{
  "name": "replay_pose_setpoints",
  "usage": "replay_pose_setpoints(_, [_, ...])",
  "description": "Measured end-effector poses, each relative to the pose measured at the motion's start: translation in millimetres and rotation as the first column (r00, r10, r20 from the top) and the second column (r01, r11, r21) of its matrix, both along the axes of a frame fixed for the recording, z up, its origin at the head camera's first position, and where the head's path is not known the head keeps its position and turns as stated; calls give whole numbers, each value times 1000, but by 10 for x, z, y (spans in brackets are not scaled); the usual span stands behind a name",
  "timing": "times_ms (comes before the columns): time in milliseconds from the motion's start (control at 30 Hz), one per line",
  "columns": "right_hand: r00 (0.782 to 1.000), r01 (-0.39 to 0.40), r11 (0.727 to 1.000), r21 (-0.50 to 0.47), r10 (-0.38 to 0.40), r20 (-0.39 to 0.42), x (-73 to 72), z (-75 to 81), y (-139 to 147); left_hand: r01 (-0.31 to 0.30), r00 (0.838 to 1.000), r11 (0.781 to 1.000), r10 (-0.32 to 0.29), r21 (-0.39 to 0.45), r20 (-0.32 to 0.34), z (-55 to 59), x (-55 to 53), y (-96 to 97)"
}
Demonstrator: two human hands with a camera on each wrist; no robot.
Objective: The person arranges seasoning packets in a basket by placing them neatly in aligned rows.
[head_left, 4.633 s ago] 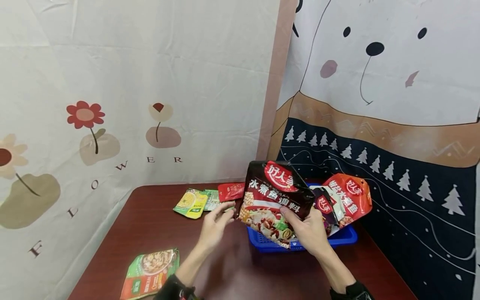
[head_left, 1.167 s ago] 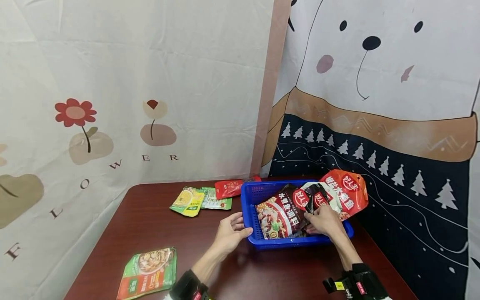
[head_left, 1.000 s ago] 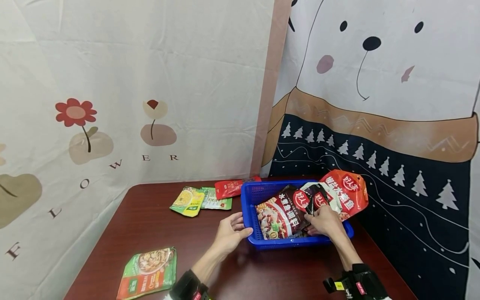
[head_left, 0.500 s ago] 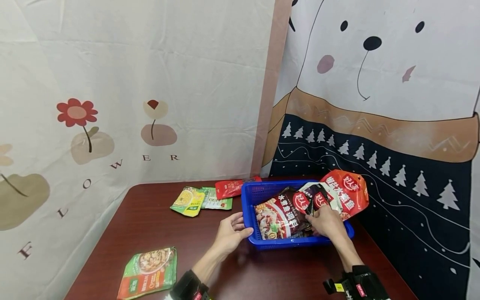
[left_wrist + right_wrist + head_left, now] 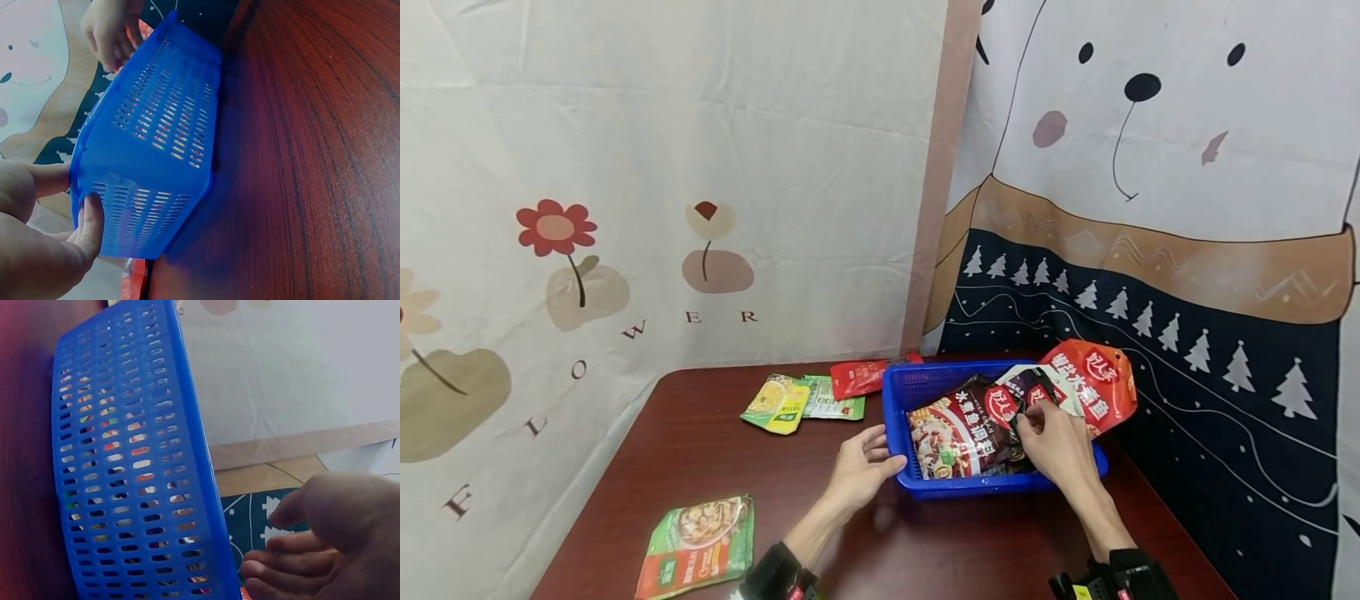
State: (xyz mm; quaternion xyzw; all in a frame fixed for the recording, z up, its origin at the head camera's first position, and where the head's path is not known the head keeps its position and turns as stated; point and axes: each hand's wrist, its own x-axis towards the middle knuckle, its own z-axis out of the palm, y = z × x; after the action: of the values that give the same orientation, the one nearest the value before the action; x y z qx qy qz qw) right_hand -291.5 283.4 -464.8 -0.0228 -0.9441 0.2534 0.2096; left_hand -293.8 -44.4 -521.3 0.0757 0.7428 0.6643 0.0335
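In the head view my left hand grips the left end of a blue plastic basket. The left wrist view shows its thumb and fingers on either side of the rim. My right hand is over the basket's right part, fingers bent loosely by the top corner of a black seasoning packet. In the right wrist view that hand's thumb and fingers stand apart, nothing seen between them. Beside the black packet lie a dark purple packet and an orange-red packet that overhangs the basket's right side.
Left of the basket, toward the back of the brown table, lie a yellow packet, a green-white packet and a red packet. A green-orange packet lies at the front left. Printed cloths hang behind the table.
The black packet, earlier held above the basket by my right hand, now lies inside it. My left hand has taken the basket's rim. Lately the right hand has risen slightly from the packet.
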Motion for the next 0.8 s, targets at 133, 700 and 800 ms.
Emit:
replay_pose_setpoints(133, [994, -70, 997, -26, 67, -90, 33, -11, -69, -12, 1000, 999, 11, -45, -15, -17, -1, -10])
replay_pose_setpoints(700, [922, -354, 935, -11, 347, -171, 139, -29, -567, -174, 951, 884, 37, -435, -307, -52, 33, -130])
replay_pose_setpoints(800, [913, -386, 922, -11, 381, -149, 156, -37, -681, -189, 949, 864, 40, -466, -311, -40, 57, -201])
